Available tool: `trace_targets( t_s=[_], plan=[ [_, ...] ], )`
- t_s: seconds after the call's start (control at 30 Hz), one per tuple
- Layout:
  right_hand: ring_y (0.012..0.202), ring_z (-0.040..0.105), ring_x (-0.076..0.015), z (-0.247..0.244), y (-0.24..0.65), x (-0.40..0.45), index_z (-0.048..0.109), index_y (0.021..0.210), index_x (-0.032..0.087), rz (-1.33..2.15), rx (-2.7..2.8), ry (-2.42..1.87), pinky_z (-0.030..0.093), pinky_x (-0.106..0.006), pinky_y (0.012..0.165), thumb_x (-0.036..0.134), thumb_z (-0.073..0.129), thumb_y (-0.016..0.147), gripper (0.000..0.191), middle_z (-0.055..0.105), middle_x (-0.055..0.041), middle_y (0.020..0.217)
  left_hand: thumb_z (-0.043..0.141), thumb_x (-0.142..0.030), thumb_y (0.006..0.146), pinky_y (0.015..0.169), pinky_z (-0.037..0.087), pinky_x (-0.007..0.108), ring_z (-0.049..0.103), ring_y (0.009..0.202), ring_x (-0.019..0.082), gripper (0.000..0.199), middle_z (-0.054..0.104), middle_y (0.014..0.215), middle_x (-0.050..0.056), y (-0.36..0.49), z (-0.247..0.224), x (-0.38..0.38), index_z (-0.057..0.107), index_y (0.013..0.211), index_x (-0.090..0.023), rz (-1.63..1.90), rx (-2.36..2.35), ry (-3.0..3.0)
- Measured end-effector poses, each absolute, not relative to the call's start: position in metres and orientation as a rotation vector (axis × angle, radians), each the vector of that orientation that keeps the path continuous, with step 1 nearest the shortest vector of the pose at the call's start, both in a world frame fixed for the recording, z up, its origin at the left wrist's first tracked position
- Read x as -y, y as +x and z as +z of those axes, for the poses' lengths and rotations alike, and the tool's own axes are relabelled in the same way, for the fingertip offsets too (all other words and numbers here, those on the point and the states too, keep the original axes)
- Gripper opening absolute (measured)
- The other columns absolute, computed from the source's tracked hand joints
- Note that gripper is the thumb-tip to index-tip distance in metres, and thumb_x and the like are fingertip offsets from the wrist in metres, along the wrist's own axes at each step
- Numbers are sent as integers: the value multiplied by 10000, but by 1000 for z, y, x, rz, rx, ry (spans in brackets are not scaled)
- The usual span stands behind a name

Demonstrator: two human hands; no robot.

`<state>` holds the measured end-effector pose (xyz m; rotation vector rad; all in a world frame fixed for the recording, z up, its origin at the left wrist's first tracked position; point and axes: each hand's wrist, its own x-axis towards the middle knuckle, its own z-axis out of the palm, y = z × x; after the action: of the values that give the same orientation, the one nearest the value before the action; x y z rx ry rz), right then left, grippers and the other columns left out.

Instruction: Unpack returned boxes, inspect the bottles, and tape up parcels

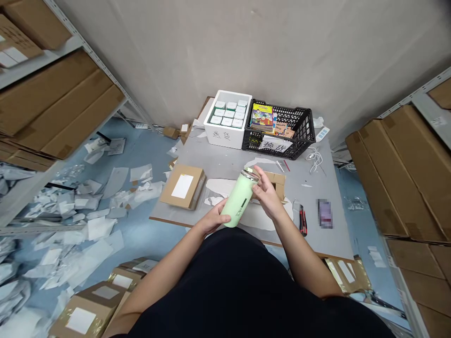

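Observation:
A light green tumbler with a metal rim and dark lettering is tilted in front of me, above the table's front edge. My left hand is closed around its lower end. Near the top, my right hand grips the side by the rim, thumb on the body and fingers behind. Behind the right hand lies an open cardboard box, partly hidden. White paper is spread on the table under the tumbler.
On the grey table are a closed carton, a white foam box of small boxes, a black crate with books, a red-black utility knife and a blurred purple item. Shelves of cartons flank both sides; paper litters the floor.

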<state>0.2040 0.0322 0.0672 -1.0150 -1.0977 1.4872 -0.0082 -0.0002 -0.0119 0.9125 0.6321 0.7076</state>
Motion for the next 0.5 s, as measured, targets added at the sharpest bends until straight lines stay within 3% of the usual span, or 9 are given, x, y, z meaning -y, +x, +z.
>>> trace_targets(
  t_s=[0.1, 0.33, 0.5],
  plan=[
    [1281, 497, -264, 70, 218, -26, 435, 1391, 273, 1374, 1354, -1179, 420, -402, 1051, 438, 777, 723, 769, 533, -86, 1384, 834, -421, 625, 1013, 437, 411, 534, 1218, 315, 835, 560, 1343, 120, -7, -14, 1, 489, 1354, -206, 746, -867, 1232],
    [1148, 578, -260, 73, 232, 8, 459, 1309, 264, 1203, 1709, -1449, 467, -395, 971, 381, 800, 673, 731, 565, -74, 1314, 814, -423, 672, 1058, 425, 413, 510, 1271, 304, 827, 534, 1395, 106, -11, -20, 14, 472, 1401, -236, 616, -966, 1613],
    [1043, 614, -256, 72, 240, 32, 467, 1285, 264, 1016, 1755, -1693, 495, -383, 884, 413, 757, 709, 662, 614, -69, 1202, 600, -428, 883, 1009, 471, 399, 580, 1168, 238, 536, 579, 1303, 109, -26, -40, 1, 493, 1375, -244, 778, -1188, 1817]
  ],
)
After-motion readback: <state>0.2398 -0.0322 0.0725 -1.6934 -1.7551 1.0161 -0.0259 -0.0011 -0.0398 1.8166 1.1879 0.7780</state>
